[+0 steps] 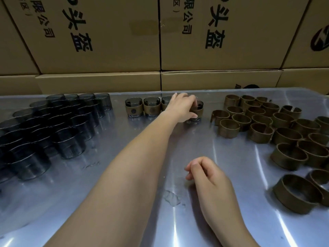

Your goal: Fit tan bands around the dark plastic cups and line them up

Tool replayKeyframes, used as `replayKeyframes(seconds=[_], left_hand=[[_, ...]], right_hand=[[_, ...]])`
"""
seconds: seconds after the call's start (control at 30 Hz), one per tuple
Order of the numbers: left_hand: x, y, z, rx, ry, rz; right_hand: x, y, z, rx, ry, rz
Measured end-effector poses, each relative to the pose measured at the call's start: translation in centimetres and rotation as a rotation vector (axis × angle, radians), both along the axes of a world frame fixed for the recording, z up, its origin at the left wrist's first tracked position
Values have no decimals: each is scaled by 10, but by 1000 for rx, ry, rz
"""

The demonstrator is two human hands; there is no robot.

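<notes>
This looks like a small factory packing area or warehouse. Stacked cardboard cartons [106,41] w/ printed Chinese text fill 12 o'clock behind a shiny metal worktable [124,202]. Batches of dark cups [53,129] at 9 o'clock, tan bands [277,132] at 3 o'clock.

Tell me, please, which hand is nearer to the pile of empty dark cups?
The left hand, gripping a banded cup beyond the dark cups. The right hand rests nearer the tan bands.

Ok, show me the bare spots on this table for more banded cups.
Bare table lies in the near middle, between bare cups and loose bands, around the right hand. Crowded along both sides and where the left hand grips the fourth banded cup.
</notes>
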State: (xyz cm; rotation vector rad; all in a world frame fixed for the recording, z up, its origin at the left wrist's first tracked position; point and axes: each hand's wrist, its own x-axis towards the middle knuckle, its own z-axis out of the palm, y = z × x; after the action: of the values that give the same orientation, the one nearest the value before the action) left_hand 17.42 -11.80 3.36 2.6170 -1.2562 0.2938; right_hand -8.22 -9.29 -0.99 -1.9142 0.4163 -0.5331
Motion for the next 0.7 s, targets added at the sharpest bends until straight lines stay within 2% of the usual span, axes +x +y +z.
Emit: replayKeyframes(seconds=[0.5, 0.7], left_hand=[[26, 1, -3, -44, -96, 67], [32, 8, -2, -59, -2, 27]], right_hand=[[0, 0, 2, -3, 41, -2], [1, -1, 2, -19, 41, -6]])
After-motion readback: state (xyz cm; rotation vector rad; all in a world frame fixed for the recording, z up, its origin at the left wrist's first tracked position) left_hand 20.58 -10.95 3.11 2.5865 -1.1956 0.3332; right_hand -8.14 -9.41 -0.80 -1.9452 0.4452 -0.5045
